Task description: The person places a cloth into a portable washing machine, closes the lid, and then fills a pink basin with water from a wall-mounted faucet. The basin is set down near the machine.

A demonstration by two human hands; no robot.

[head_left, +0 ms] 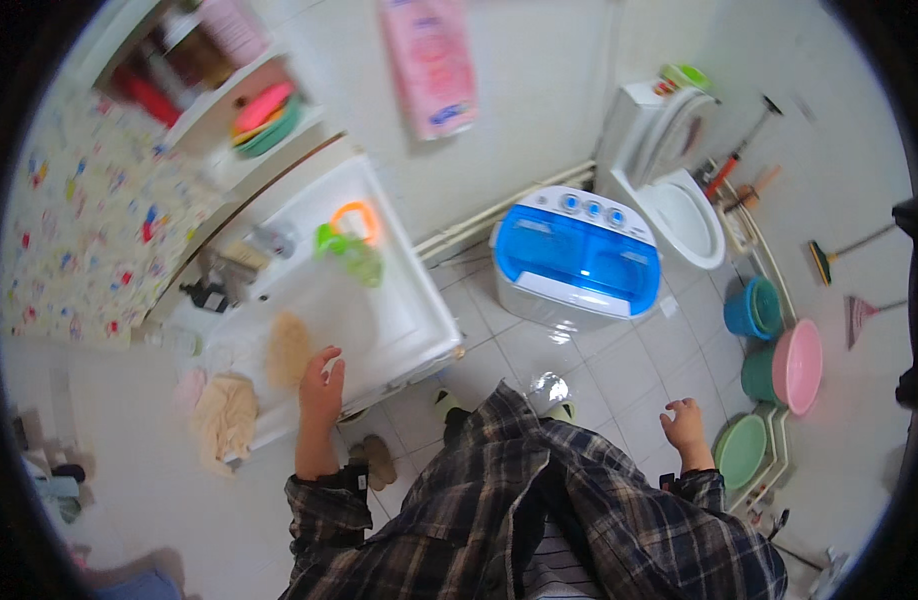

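Observation:
My left hand (pixel 322 390) is over the front rim of the white sink (pixel 419 305), fingers a little apart and nothing seen in them. Close beside it, in the basin, is a fuzzy tan piece (pixel 289 350) that looks like a loofah or cloth; whether they touch I cannot tell. A cream cloth (pixel 226 415) drapes over the sink's left end. Farther back on the sink lie a green mesh-like item (pixel 351 255) and an orange ring (pixel 355 222). My right hand (pixel 686 432) hangs in the air at my right side, loosely bent and holding nothing, nearest a green basin (pixel 741 452).
A small washing machine (pixel 579 255) with a blue lid stands ahead on the tiled floor, beside a toilet (pixel 682 215). Along the right wall are a blue bucket (pixel 744 308), a pink basin (pixel 801 365) and brushes. Brown slippers (pixel 379 460) lie below the sink.

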